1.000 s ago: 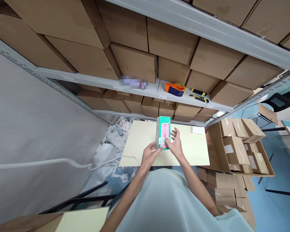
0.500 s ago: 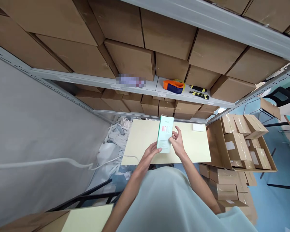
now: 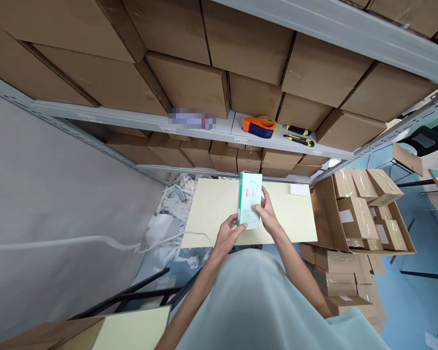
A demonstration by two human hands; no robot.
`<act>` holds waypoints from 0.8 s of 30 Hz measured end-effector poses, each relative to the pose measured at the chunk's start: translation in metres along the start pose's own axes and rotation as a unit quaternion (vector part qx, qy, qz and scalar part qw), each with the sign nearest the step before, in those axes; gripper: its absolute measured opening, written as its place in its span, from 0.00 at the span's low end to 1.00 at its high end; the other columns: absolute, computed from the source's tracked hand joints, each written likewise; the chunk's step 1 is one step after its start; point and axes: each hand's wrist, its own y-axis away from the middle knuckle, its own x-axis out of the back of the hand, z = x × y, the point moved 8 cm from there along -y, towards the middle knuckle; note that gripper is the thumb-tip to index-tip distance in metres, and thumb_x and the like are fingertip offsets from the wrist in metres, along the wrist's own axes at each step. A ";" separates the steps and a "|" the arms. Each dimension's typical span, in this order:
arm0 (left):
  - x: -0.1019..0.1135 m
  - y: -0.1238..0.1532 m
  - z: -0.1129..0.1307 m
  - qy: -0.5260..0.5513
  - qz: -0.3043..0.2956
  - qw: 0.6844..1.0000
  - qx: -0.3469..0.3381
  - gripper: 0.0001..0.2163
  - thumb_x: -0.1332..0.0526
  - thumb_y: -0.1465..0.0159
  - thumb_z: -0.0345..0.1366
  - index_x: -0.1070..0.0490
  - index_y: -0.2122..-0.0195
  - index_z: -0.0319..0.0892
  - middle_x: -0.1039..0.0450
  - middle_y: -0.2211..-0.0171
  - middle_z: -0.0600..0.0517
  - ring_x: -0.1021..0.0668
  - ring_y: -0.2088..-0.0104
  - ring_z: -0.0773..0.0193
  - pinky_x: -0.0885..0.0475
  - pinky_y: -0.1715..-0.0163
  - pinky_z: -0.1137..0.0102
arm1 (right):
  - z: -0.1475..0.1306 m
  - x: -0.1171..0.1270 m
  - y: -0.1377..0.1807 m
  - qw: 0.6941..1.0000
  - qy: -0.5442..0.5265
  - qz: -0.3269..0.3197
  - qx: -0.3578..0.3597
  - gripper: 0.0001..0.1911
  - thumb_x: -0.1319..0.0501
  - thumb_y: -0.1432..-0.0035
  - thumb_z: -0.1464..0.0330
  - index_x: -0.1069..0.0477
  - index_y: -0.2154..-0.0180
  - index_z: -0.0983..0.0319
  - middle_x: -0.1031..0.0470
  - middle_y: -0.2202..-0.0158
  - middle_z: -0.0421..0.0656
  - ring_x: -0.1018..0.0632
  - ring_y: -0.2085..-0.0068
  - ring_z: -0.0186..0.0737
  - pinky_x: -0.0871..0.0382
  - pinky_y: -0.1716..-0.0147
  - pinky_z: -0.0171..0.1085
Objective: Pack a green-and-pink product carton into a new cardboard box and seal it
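A slim mint-green and white carton [image 3: 248, 197], printed with small coloured pictures, is held upright above the pale yellow tabletop [image 3: 211, 204]. My left hand [image 3: 230, 233] grips its lower left corner, thumb across the front and fingers at the side and behind. On the right edge, my right hand [image 3: 265, 212] is closed around the carton, its thumb pressed on the printed front. The fingertips behind the carton are partly hidden. A small white box or stack of cards [image 3: 298, 189] lies at the table's far right.
A metal shelf [image 3: 219, 125] full of brown boxes [image 3: 255, 97] stands over the table's far side. It carries an orange and blue tape dispenser [image 3: 258, 127] and two utility knives [image 3: 298, 136]. Right, a large carton [image 3: 328, 218] holds small taped boxes; left lie white paper scraps [image 3: 173, 209].
My right hand has closed in on the carton, its thumb now flat on the front. The carton has turned slightly, showing more of its green left side.
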 end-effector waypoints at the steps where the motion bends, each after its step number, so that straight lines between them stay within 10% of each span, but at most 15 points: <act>1: -0.001 0.001 0.001 -0.001 -0.001 1.000 0.002 0.25 0.22 0.52 0.49 0.20 0.55 0.46 0.14 0.53 0.45 0.16 0.45 0.41 0.26 0.35 0.50 | 0.000 0.000 0.000 1.000 -0.005 0.004 -0.006 0.51 0.29 0.51 0.65 0.41 0.26 0.53 0.16 0.48 0.43 0.16 0.47 0.52 0.20 0.47 0.48; 10: -0.032 0.022 0.012 0.169 -0.208 0.960 0.076 0.19 0.27 0.45 0.50 0.16 0.57 0.44 0.15 0.45 0.39 0.23 0.33 0.32 0.29 0.32 0.42 | -0.008 -0.006 0.009 0.996 -0.073 -0.047 -0.034 0.31 0.32 0.54 0.60 0.25 0.45 0.55 0.14 0.52 0.43 0.15 0.50 0.57 0.16 0.53 0.47; 19: -0.014 0.004 0.012 0.062 -0.046 0.997 0.002 0.26 0.21 0.47 0.48 0.20 0.50 0.44 0.15 0.45 0.42 0.20 0.37 0.39 0.30 0.32 0.48 | -0.017 0.006 0.001 0.993 -0.114 -0.034 0.001 0.53 0.24 0.50 0.60 0.40 0.26 0.51 0.18 0.42 0.44 0.17 0.45 0.49 0.21 0.47 0.44; 24: -0.009 0.001 0.014 0.048 -0.051 0.997 -0.011 0.39 0.15 0.54 0.51 0.24 0.43 0.44 0.18 0.42 0.39 0.20 0.36 0.39 0.31 0.32 0.48 | -0.018 0.011 0.003 0.996 -0.085 0.023 -0.002 0.58 0.23 0.50 0.64 0.45 0.23 0.51 0.18 0.53 0.39 0.18 0.54 0.43 0.22 0.52 0.39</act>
